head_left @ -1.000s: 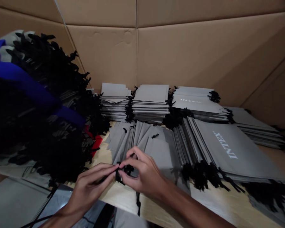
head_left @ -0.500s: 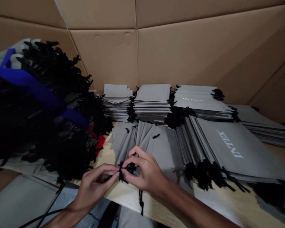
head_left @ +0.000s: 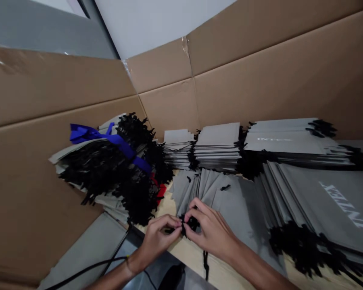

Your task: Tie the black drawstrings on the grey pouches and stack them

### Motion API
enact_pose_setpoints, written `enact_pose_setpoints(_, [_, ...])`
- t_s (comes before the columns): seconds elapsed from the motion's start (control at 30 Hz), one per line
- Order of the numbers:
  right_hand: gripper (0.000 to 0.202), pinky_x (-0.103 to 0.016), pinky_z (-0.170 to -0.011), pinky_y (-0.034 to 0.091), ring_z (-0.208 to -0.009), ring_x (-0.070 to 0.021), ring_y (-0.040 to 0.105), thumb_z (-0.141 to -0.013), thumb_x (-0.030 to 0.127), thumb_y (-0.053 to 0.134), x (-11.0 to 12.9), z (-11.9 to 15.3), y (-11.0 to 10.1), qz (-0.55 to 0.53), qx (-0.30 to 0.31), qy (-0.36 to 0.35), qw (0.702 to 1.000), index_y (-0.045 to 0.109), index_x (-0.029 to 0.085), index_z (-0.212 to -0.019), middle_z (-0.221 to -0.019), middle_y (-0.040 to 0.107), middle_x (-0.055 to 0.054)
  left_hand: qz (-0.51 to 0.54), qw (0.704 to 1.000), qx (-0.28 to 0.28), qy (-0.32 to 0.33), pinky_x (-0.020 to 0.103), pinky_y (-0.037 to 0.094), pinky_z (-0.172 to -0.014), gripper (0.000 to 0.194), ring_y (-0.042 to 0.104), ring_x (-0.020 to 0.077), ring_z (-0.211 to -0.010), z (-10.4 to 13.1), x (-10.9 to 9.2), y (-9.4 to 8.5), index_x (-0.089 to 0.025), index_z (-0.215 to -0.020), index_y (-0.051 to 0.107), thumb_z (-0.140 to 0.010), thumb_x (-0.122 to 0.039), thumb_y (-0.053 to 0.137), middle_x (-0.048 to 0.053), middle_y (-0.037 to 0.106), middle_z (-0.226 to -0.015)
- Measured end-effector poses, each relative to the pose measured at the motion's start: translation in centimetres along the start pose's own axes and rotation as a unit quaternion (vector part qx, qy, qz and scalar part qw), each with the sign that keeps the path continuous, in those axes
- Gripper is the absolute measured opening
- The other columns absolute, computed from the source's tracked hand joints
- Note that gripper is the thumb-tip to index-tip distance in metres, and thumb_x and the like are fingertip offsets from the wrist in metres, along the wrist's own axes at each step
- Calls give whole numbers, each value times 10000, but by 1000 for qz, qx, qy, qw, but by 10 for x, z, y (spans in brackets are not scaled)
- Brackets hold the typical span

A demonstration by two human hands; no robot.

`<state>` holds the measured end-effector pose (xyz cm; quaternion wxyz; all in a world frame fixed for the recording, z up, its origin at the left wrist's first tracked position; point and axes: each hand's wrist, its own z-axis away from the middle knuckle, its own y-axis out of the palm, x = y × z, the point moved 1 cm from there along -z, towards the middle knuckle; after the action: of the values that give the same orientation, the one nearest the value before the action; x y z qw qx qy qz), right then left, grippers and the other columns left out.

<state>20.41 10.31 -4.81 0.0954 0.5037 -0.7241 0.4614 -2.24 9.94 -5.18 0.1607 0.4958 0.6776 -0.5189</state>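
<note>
Thumb and fingers of my left hand pinch the black drawstring cord at the near edge of a grey fabric drawstring bag. Facing it, my right hand pinches the same cord, the fingertips of both hands almost touching. A knotted cord end hangs below my right hand over the table edge. Several grey bags lie fanned out just beyond my hands. What exactly sits between the fingertips is small and partly hidden.
Right of my hands lies a stack of grey bags printed INTEX, black cords toward me. More bag stacks stand along the cardboard wall. At left, a big bundle of black-corded bags is tied with a blue strap. A black cable runs low left.
The view has swung left and up, so everything sits further right and more of the wall shows. My hands keep their pinch on the cord, with little change between them.
</note>
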Motion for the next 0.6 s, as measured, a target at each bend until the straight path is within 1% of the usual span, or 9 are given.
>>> enact_pose_setpoints(0.13, [101,-311,-711,574,-849,-204,759,-956,161,632,0,4,3,38,3,-35,999,662,249,-996,-1061,651,-41,-6,1000,-5,-26,352,693,-791,222,848,261,-859,4,0,6,-224,-823,778,-926,-418,809,108,872,-884])
enact_pose_setpoints(0.2, [106,-327,-689,591,-828,-215,769,-984,176,587,-3,7,8,54,-11,-60,997,658,254,-993,-1038,658,-49,-11,999,-14,-41,352,690,-751,233,843,268,-824,5,1,10,-228,-810,769,-886,-439,832,116,866,-868])
enact_pose_setpoints(0.3, [138,-329,-647,601,-794,-217,773,-1016,213,540,-11,9,17,55,-35,-86,994,663,271,-994,-1019,674,-54,-20,998,-29,-53,374,687,-744,241,842,288,-828,7,7,15,-238,-812,752,-825,-454,859,130,862,-900])
enact_pose_setpoints(0.4, [147,-329,-609,601,-757,-222,773,-1005,246,543,-15,8,22,44,-54,-99,993,673,287,-950,-992,691,-58,-31,997,-47,-47,406,676,-769,187,837,307,-828,8,14,18,-254,-800,746,-786,-391,872,130,856,-871])
enact_pose_setpoints(0.5, [183,-324,-609,617,-740,-225,784,-1005,257,533,-17,8,21,46,-47,-112,992,693,295,-926,-939,712,-58,-34,997,-60,-33,419,664,-802,156,841,315,-836,11,19,21,-257,-761,734,-758,-314,879,132,860,-857])
enact_pose_setpoints(0.53, [190,-321,-623,630,-757,-229,797,-1005,265,534,-19,8,21,54,-48,-121,990,702,297,-924,-952,733,-66,-36,997,-64,-29,413,661,-805,156,843,312,-832,11,20,22,-255,-750,733,-746,-293,884,128,862,-850])
enact_pose_setpoints(0.6, [176,-310,-653,655,-848,-251,834,-992,302,565,-27,9,24,83,-63,-142,984,735,301,-945,-1049,792,-93,-40,996,-71,-20,381,659,-801,129,847,292,-816,14,22,24,-241,-754,753,-732,-244,880,115,866,-839])
